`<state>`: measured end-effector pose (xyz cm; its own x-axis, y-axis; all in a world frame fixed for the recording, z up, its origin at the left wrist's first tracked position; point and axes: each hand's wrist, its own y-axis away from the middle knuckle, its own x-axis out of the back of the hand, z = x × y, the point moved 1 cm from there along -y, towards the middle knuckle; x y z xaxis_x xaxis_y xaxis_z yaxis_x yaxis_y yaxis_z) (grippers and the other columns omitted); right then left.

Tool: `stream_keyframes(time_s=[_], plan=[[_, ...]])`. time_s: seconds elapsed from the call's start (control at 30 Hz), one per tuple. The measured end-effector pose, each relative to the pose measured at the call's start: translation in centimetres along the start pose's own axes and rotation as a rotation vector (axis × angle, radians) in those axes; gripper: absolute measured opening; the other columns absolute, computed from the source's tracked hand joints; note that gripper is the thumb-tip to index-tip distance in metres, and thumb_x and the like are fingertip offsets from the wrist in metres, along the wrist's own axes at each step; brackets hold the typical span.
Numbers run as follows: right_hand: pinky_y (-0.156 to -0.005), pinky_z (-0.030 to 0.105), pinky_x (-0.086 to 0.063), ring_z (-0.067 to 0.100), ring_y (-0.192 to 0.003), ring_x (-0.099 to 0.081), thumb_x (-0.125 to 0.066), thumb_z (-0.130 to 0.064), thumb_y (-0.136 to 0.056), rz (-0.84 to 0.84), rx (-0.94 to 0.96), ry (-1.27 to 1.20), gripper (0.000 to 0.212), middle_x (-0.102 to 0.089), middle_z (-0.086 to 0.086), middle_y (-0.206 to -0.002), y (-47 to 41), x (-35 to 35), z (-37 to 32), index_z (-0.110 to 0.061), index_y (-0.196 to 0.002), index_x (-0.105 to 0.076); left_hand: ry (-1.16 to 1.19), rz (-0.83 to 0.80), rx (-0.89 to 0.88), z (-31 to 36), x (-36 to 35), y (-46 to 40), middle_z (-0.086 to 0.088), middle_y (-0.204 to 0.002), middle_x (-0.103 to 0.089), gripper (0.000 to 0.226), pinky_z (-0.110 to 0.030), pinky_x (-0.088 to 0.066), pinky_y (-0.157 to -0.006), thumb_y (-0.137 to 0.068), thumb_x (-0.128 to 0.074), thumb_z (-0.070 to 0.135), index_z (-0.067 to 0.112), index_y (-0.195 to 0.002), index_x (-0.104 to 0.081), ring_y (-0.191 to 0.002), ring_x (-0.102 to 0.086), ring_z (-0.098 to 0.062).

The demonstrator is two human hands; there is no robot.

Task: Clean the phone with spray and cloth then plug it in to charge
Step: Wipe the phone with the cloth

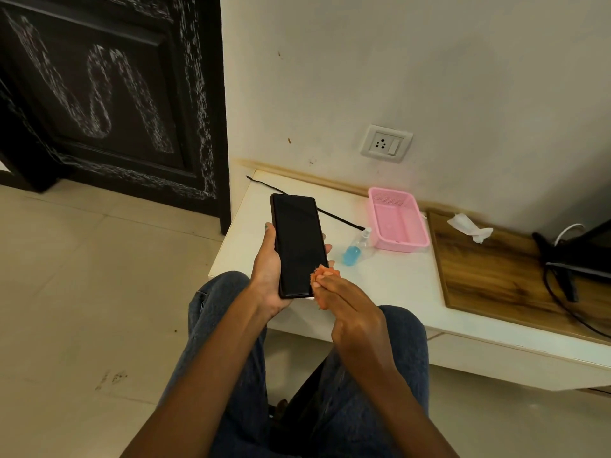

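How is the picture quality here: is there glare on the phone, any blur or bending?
Head view: the phone screen is dark, with no strong glare; hands and cloth look fairly sharp; wide-angle bending tilts the door and wall edge; light is soft, and shadows are faint.

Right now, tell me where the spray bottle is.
In the head view, the spray bottle lies on the white table, right of the phone and against the pink basket's near left corner.
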<state>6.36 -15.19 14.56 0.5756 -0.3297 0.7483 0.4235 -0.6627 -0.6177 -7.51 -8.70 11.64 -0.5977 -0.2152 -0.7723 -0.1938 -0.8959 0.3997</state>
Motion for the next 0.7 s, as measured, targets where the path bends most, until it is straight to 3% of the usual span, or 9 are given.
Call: stream_keyframes(time_s=[0.07,0.17,0.3,0.5,0.6,0.67,0.7], plan=[[-0.088,0.044,-0.052,0.031,-0.102,-0.065,-0.053,0.000,-0.088,-0.017,-0.006,0.031,0.021,-0.068,0.019,-0.108,-0.3,0.1,0.2,0.005,-0.103,-0.068,-0.009,-0.004,0.001,0.1,-0.1,0.1,-0.013,-0.114,-0.070,0.074,-0.045,-0.054,-0.087,-0.089,-0.024,0.071,0.018,-0.110,-0.071,-0.103,-0.068,-0.027],[-0.088,0.044,-0.052,0.030,-0.102,-0.065,-0.061,0.006,-0.073,-0.041,-0.030,0.043,0.031,-0.068,0.019,-0.108,-0.9,0.3,0.3,0.005,-0.104,-0.068,-0.040,-0.020,0.009,0.2,-0.3,0.2,-0.011,-0.115,-0.070,0.077,-0.043,-0.055,-0.085,-0.089,-0.021,0.071,0.020,-0.094,-0.078,-0.104,-0.068,-0.026],[-0.083,0.044,-0.054,0.032,-0.100,-0.066,-0.072,0.012,-0.067,-0.052,-0.034,0.045,0.037,-0.068,0.021,-0.107,-1.5,0.4,0.5,0.005,-0.103,-0.068,-0.064,-0.041,0.023,0.5,-0.6,0.4,-0.010,-0.109,-0.072,0.078,-0.046,-0.053,-0.089,-0.088,-0.021,0.072,0.019,-0.095,-0.078,-0.098,-0.070,-0.024],[-0.088,0.042,-0.048,0.032,-0.102,-0.065,-0.071,0.011,-0.067,-0.060,-0.082,0.095,0.037,-0.068,0.020,-0.108,-2.9,0.3,0.9,0.006,-0.104,-0.067,-0.133,-0.001,0.010,0.1,-0.6,0.4,-0.011,-0.114,-0.070,0.070,-0.048,-0.048,-0.099,-0.087,-0.029,0.073,0.022,-0.102,-0.075,-0.104,-0.068,-0.028],[-0.088,0.042,-0.048,0.033,-0.100,-0.066,-0.064,0.009,-0.069,-0.063,-0.099,0.116,0.034,-0.068,0.020,-0.108,-3.9,0.4,1.1,0.007,-0.103,-0.068,-0.171,-0.006,0.011,-0.2,-0.7,0.4,-0.004,-0.100,-0.076,0.064,-0.039,-0.059,-0.081,-0.087,-0.030,0.072,0.029,-0.088,-0.079,-0.091,-0.072,-0.022],[-0.088,0.043,-0.048,0.034,-0.102,-0.065,-0.057,0.005,-0.069,-0.078,-0.116,0.117,0.037,-0.068,0.021,-0.109,-4.4,0.4,1.1,0.008,-0.104,-0.068,-0.190,-0.009,0.005,-0.3,-0.8,0.4,0.000,-0.089,-0.077,0.061,-0.032,-0.059,-0.064,-0.087,-0.031,0.071,0.035,-0.079,-0.078,-0.081,-0.074,-0.018],[-0.089,0.044,-0.048,0.035,-0.103,-0.064,-0.057,0.005,-0.070,-0.088,-0.125,0.105,0.037,-0.067,0.021,-0.111,-4.6,0.4,1.1,0.008,-0.105,-0.067,-0.194,-0.010,0.001,-0.3,-0.8,0.4,-0.001,-0.090,-0.077,0.059,-0.031,-0.059,-0.063,-0.087,-0.032,0.072,0.035,-0.080,-0.078,-0.082,-0.074,-0.019]])
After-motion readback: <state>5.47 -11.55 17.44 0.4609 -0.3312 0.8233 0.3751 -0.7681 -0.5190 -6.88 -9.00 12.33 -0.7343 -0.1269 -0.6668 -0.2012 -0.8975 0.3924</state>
